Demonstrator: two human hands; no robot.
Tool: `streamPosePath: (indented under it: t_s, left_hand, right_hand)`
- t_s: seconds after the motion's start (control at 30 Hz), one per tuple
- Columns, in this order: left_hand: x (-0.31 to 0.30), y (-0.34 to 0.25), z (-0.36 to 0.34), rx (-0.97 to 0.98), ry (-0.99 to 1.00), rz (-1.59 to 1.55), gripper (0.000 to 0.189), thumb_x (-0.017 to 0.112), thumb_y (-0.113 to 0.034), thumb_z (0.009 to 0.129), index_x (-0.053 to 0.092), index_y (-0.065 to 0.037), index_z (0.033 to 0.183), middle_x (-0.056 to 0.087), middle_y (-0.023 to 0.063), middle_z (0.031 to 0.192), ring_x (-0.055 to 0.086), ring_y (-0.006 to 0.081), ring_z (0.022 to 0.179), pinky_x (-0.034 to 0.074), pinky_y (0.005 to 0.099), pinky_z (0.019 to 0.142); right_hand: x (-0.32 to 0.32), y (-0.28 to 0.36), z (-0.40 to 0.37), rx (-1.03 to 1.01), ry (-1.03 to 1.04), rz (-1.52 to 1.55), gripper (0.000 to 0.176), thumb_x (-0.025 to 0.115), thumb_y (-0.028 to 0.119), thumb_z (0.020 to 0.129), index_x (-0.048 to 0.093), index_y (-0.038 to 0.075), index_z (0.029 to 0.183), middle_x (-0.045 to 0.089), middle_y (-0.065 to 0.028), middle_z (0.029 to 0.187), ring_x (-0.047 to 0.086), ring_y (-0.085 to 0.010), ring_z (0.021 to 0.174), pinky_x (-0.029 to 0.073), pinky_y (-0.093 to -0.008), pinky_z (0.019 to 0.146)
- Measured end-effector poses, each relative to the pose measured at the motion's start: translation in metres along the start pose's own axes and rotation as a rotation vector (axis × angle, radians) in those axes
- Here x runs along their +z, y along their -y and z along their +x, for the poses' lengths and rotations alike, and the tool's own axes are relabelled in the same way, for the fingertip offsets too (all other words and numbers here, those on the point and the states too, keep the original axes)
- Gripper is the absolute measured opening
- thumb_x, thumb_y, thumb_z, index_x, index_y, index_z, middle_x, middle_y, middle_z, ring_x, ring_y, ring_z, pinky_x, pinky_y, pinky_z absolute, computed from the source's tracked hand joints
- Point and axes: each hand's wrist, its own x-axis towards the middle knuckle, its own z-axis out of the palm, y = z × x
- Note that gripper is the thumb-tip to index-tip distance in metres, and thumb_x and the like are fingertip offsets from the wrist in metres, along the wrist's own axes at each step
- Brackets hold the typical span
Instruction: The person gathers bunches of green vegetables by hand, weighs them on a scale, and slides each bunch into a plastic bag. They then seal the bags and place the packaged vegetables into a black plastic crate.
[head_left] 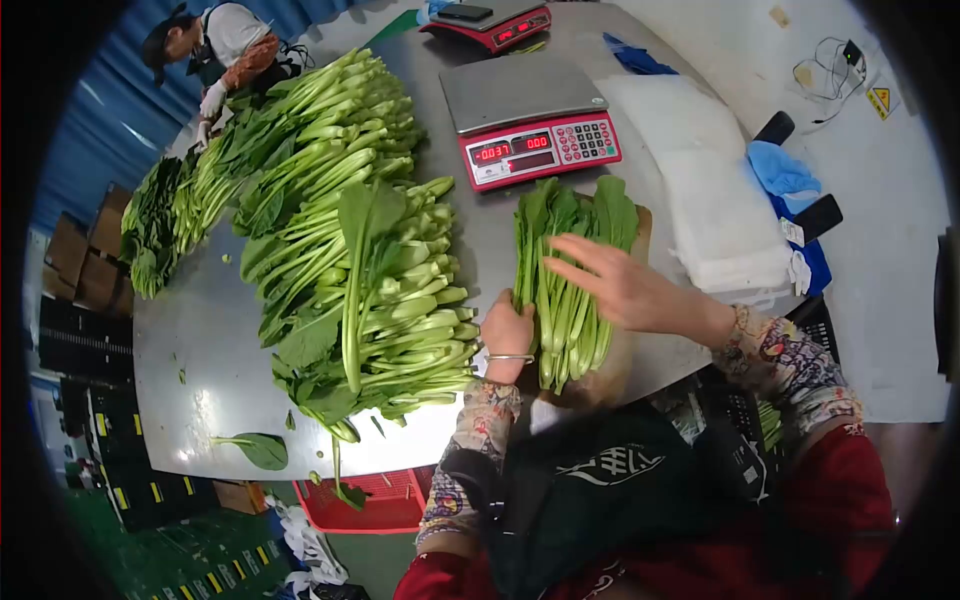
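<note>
A bunch of leafy greens (575, 320) with pale green stalks lies in front of me, leaves pointing away and cut ends toward me. At its left edge is my left hand (508, 330), its fingers curled against the outer stalks and partly hidden. My right hand (625, 288) is over the right side of the bunch, fingers stretched out and spread across the stalks. Something brownish and flat (608, 375) shows underneath the bunch. To the left, a long heap of the same greens (410, 310) is piled on the metal table (225, 370).
A red scale (540, 150) with a lit display stands beyond the bunch, and a second scale (500, 30) behind it. Clear plastic bags (690, 190) are stacked at right. A red crate (375, 500) sits below the table edge. Another person (230, 50) works at far left.
</note>
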Motion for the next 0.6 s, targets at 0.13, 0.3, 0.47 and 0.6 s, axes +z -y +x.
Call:
streamPosePath:
  t_s: [0.13,0.3,0.47,0.6]
  left_hand:
    - [0.023,0.001,-0.002,0.334,-0.209,0.111,0.038,0.064,-0.007,0.07,0.055,0.0,0.106,0.062,0.0157,0.086,0.057,0.0359,0.084,0.043,0.0433,0.075]
    - [0.036,-0.029,-0.043,0.721,-0.176,0.229,0.038,0.053,-0.003,0.077,0.05,0.0,0.115,0.057,0.0123,0.093,0.052,0.0283,0.088,0.037,0.0404,0.08]
    - [0.044,-0.01,-0.027,0.559,-0.119,0.034,0.043,0.062,-0.003,0.075,0.051,-0.002,0.116,0.058,0.0143,0.095,0.052,0.0313,0.091,0.037,0.0425,0.081]
    - [0.043,-0.013,-0.021,0.529,-0.11,-0.009,0.042,0.063,-0.001,0.074,0.052,-0.002,0.114,0.058,0.0144,0.094,0.053,0.0316,0.091,0.038,0.0417,0.082]
  right_hand:
    - [0.043,-0.055,-0.06,0.001,0.105,-0.489,0.071,0.056,0.008,0.075,0.029,0.01,0.141,0.029,-0.0154,0.146,0.027,-0.028,0.136,0.026,-0.0481,0.107]
    - [0.051,-0.08,-0.003,-0.39,0.122,-0.301,0.077,0.06,0.008,0.073,0.026,0.01,0.142,0.022,-0.0147,0.149,0.023,-0.0268,0.138,0.021,-0.0489,0.11]
    - [0.001,-0.048,-0.041,-0.197,0.395,0.041,0.079,0.059,0.005,0.07,0.027,0.011,0.142,0.021,-0.018,0.149,0.022,-0.0283,0.138,0.017,-0.0512,0.111]
    - [0.005,-0.035,-0.117,-0.309,0.443,-0.133,0.085,0.062,0.002,0.066,0.028,0.012,0.143,0.024,-0.0171,0.148,0.024,-0.0269,0.138,0.02,-0.0521,0.11]
